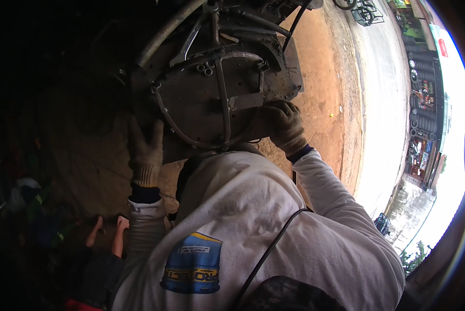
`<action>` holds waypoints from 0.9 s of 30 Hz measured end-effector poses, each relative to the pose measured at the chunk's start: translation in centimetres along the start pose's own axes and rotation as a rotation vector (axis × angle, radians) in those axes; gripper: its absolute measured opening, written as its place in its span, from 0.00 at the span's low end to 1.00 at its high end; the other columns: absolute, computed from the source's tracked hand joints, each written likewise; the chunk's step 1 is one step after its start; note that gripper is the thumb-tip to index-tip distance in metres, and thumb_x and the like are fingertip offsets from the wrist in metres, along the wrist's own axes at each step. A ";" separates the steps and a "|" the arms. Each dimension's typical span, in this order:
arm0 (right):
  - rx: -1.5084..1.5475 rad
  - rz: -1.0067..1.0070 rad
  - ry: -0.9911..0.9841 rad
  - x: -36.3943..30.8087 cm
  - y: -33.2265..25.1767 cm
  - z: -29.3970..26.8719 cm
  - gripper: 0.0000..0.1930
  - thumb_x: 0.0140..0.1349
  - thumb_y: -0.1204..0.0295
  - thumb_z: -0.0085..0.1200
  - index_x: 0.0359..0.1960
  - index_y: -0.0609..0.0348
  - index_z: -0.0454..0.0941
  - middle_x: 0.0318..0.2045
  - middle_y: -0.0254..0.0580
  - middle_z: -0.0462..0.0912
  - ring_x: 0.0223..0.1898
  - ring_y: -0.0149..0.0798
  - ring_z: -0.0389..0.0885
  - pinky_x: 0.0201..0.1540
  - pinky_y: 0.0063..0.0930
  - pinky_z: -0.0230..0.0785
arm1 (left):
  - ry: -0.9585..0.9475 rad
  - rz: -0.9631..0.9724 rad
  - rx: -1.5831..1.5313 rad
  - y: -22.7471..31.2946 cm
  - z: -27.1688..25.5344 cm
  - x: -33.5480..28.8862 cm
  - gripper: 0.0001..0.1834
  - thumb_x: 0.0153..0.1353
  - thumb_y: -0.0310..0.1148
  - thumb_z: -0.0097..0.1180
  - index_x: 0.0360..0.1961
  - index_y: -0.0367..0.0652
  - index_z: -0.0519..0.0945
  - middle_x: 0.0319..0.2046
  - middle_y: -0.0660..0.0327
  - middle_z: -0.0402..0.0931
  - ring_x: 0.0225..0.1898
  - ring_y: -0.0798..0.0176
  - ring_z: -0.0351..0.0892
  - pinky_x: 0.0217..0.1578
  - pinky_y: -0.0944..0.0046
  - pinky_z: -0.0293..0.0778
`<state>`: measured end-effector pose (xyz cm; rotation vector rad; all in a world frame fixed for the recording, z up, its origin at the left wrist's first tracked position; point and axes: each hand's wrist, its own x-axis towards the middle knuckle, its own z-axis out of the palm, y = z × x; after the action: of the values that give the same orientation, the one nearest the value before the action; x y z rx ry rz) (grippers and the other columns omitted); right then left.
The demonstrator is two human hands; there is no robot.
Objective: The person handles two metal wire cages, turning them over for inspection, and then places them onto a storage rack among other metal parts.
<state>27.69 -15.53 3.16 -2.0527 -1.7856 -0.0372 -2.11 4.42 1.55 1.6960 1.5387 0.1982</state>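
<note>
In front of me lies a dark metal plate (186, 98) carrying a welded frame (223, 98) of curved rod with a straight bar across its middle. Two small metal rings (206, 68) rest near the top of the curve. My left hand (147, 142), in a knitted glove, is at the plate's near left edge with thumb and fingers spread, holding nothing visible. My gloved right hand (285, 124) is closed over the plate's near right edge, beside a flat bracket (245, 101). Its fingertips are partly hidden in shadow.
Long metal tubes (173, 31) slant over the far side of the plate. A person's bare legs (117, 236) show at lower left. To the right are bare earth (320, 98), a paved road (380, 103), a parked vehicle (367, 13) and stacked tyres (421, 88).
</note>
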 end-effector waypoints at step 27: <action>0.037 0.061 0.001 -0.8 0.3 0.2 0.18 0.49 0.70 0.62 0.45 0.46 0.81 0.44 0.38 0.83 0.47 0.49 0.81 0.53 0.44 0.71 | -0.020 -0.006 0.045 -1.4 0.6 0.5 0.50 0.63 0.64 0.51 0.75 0.44 0.51 0.72 0.44 0.56 0.71 0.43 0.58 0.68 0.50 0.58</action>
<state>27.80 -16.23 2.61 -2.0793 -1.7099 0.0120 -2.68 4.51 0.04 1.7236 1.5437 0.1440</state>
